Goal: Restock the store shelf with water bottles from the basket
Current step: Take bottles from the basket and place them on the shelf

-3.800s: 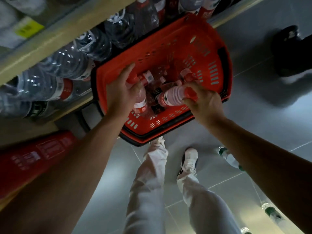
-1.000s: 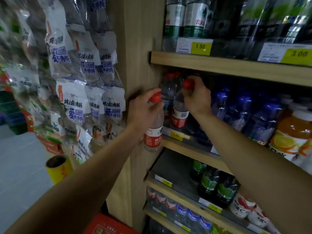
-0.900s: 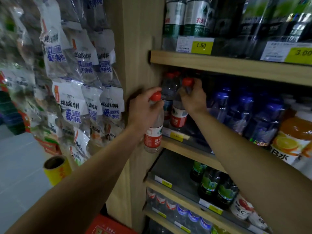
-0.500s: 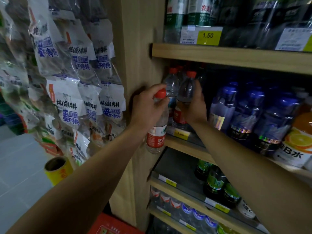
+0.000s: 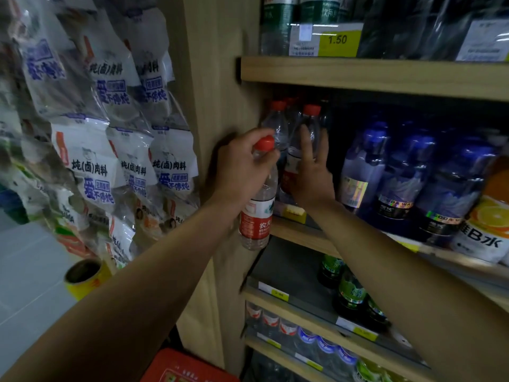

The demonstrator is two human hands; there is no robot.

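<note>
My left hand [image 5: 242,169] grips the neck of a clear water bottle [image 5: 257,213] with a red cap and red label, upright in front of the wooden shelf [image 5: 300,232]. My right hand [image 5: 309,175] has straight, spread fingers pressed against a red-capped bottle [image 5: 309,125] that stands at the shelf's left end. Another red-capped bottle [image 5: 276,119] stands just left of it, with more behind. The basket is hidden, apart from a red edge [image 5: 181,365] at the bottom.
Blue-capped bottles [image 5: 402,175] and an orange drink bottle [image 5: 487,216] fill the same shelf to the right. Green-labelled bottles [image 5: 349,290] stand on the shelf below. Hanging snack packets [image 5: 91,150] cover the left side beside the wooden upright [image 5: 220,106]. A yellow tube [image 5: 82,277] sits low left.
My right hand let go of the bottle cap, slid down and opened flat against the bottle now standing on the shelf. My left hand still holds its bottle in about the same spot.
</note>
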